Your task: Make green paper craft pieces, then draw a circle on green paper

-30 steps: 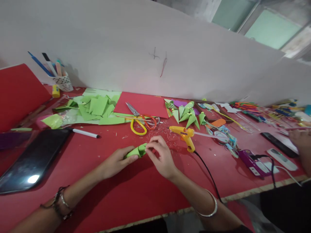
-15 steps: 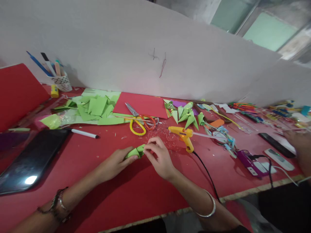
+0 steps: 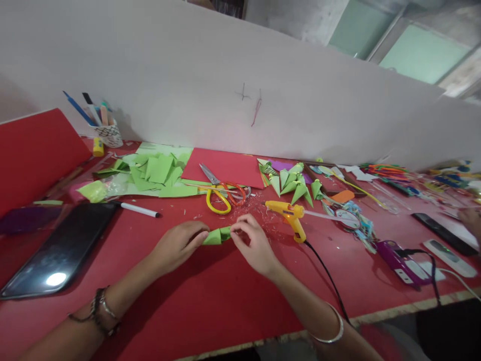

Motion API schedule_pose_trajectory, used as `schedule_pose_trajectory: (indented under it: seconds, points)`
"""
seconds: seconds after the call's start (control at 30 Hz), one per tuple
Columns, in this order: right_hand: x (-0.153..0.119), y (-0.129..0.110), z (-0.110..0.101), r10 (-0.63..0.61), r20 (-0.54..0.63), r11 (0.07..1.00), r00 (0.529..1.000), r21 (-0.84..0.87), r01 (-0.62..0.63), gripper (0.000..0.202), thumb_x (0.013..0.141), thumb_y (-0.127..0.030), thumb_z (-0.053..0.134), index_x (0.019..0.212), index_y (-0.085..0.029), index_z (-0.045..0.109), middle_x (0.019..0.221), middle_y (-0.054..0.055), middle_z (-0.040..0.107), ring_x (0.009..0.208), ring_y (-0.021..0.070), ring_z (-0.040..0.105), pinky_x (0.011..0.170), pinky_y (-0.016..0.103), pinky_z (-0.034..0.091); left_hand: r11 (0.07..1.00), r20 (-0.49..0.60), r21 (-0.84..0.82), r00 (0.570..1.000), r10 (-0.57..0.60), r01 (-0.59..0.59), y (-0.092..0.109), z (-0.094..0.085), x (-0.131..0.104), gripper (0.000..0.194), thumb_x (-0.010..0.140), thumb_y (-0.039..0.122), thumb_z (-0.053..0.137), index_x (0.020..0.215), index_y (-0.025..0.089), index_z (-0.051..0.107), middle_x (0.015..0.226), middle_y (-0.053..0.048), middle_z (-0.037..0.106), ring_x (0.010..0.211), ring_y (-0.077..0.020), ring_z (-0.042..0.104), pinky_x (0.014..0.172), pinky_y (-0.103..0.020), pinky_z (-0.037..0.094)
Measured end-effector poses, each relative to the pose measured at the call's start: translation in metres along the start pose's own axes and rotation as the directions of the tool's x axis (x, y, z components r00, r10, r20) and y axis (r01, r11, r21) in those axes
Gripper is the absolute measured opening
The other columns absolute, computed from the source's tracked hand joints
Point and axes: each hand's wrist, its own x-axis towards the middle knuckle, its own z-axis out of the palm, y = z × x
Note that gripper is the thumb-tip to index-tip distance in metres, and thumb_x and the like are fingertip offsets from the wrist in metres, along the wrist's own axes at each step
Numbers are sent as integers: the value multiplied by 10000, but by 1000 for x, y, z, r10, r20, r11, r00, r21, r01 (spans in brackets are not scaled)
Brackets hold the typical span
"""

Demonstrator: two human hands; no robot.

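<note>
Head view, now: both hands meet over the red bench (image 3: 210,301) around a small piece of rolled green paper (image 3: 217,235). The left hand (image 3: 176,246) grasps the wide end of the green paper, its fingers (image 3: 198,238) curled round it; the right hand (image 3: 252,241) pinches the narrow end between thumb and forefinger. The paper lies low, just above or touching the bench; which cannot be told.

Compared with the picture half a second before, the paper reads as a tighter, longer roll and less as an open fold, and the right thumb and forefinger have closed more narrowly on its end. The judgement follows that the piece is being rolled toward a cone, like the green cones (image 3: 293,183) lying in a cluster farther back; the roll is formed but not yet fixed. The hands' place on the bench is almost unchanged; the small shift of the whole scene is the camera's.

Just right of the right hand stands a yellow glue gun (image 3: 291,215), apart from it, its black cord (image 3: 326,276) running to the bench edge. Behind the hands lie scissors (image 3: 221,193) with yellow and orange handles, cut green sheets (image 3: 158,173), a marker pen (image 3: 139,209) and a dark tablet (image 3: 60,253). At the far right edge a part of another person's hand (image 3: 471,218) shows, blurred.
</note>
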Motion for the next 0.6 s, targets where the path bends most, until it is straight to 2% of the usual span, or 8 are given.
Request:
schedule_pose_trajectory:
  seconds: [0.1,0.23,0.3,0.4,0.5,0.53,0.6]
  points:
    - [0,6,4,18,99,1000,995,3,-18,202,784,-136,466,945,-195,572,910,38,476,736,110,519,645,241,460,1000,-54,11,999,0,0,-3,2,3,321,863,373,294,881,180,550,859,-38,596,808,-167,535,719,-279,398]
    - [1,9,6,11,113,1000,994,9,-12,272,795,-137,446,1036,-210,548,946,43,481,742,105,523,669,245,462,1000,-149,20,989,11,-8,-6,-1,5,297,847,370,335,880,178,559,871,-43,592,851,-176,528,776,-305,402]
    - [1,9,5,2,106,1000,994,-15,-1,253,793,-139,448,1010,-204,560,944,43,475,733,104,520,677,248,458,999,-226,18,974,-28,33,-10,-9,5,288,839,371,352,902,173,551,890,-49,597,846,-179,536,768,-302,413]
    - [2,9,4,-3,95,999,996,-51,8,227,784,-138,460,972,-197,573,933,44,469,722,106,511,684,254,452,993,-361,37,928,-89,109,-23,-28,4,295,843,345,339,996,164,515,962,-63,593,852,-178,545,742,-281,428]
    - [1,7,4,-19,78,998,997,-55,24,219,779,-127,463,955,-193,575,922,45,465,754,115,507,693,254,449,963,-453,197,888,-76,183,-41,-50,-1,318,851,300,319,1060,133,489,1026,-92,563,934,-191,523,821,-297,406]
    - [1,7,4,-26,71,998,997,-53,30,218,779,-124,462,953,-194,573,919,44,463,759,116,506,693,252,449,925,-457,307,887,-62,223,-48,-57,-4,331,846,296,334,1090,126,479,1051,-102,550,983,-205,500,871,-322,379]
    - [1,7,5,-36,63,998,997,-46,39,216,782,-124,457,949,-199,571,915,39,459,743,110,501,679,243,449,794,-472,517,880,-47,320,-62,-70,-12,398,830,314,360,1164,112,433,1148,-137,497,1088,-260,430,921,-392,327]
